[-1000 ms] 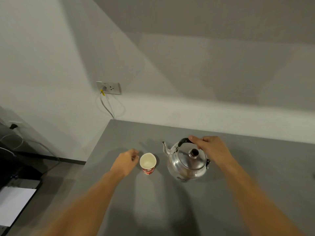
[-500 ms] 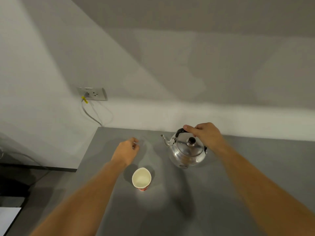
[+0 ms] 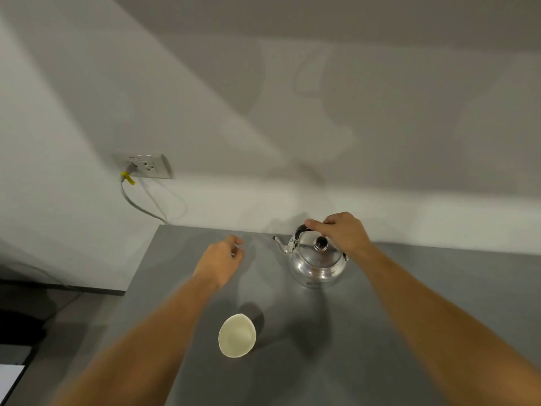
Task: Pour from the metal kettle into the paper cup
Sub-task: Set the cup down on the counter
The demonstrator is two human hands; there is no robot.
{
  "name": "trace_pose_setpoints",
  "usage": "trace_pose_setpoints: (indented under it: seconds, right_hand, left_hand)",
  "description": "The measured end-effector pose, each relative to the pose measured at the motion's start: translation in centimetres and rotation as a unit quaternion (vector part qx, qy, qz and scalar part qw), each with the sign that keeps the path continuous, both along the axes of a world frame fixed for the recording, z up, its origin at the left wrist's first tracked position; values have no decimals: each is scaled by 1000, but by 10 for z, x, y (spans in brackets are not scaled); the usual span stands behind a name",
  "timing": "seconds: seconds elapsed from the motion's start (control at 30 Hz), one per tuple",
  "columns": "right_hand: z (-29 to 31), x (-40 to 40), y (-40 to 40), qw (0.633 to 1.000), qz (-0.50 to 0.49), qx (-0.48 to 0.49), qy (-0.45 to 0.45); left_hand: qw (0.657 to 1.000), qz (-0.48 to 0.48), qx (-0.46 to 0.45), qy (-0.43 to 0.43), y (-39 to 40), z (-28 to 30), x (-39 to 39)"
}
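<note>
The fingers [image 3: 317,225] of the right hand [image 3: 342,232] are curling shut around the black curved handle [image 3: 301,230] of the shiny round metal kettle [image 3: 314,263]. The kettle is sitting upright on the flat grey tabletop [image 3: 380,332], near the far edge, close to the white wall [image 3: 263,112]. Its thin bent spout [image 3: 279,244] is pointing to the left, toward the left hand [image 3: 219,263]. Its handle is arching over the top from the spout side to the right side. A round black knob [image 3: 321,243] is sticking up from the middle of the lid, and the lid is sitting on, so what is inside cannot be seen.

The left hand is hanging just above the tabletop, to the left of the kettle and apart from it. Its fingers are loosely bent, partly open, and holding nothing.

The small white paper cup [image 3: 237,335] is standing upright on the tabletop, closer to the person than both hands, between the two arms. Its open mouth is facing up. The inside is looking pale and bare, with nothing seen in it. It is well apart from the kettle and touching no hand.

A grey wall socket [image 3: 146,167] with a grey cord [image 3: 137,205] plugged in is sitting on the wall to the left.
</note>
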State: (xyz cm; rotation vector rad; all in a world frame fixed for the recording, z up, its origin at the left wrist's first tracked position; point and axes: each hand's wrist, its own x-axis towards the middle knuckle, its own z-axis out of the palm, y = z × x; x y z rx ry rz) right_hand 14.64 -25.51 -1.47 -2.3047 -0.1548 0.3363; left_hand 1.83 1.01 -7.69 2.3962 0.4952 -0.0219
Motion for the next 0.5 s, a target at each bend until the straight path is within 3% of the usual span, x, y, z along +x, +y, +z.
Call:
trace_pose_setpoints:
  seconds: [0.5]
  right_hand:
    - [-12, 14, 5, 1000, 5, -12, -16]
  left_hand:
    - [1000, 0, -4, 0, -6, 3, -3]
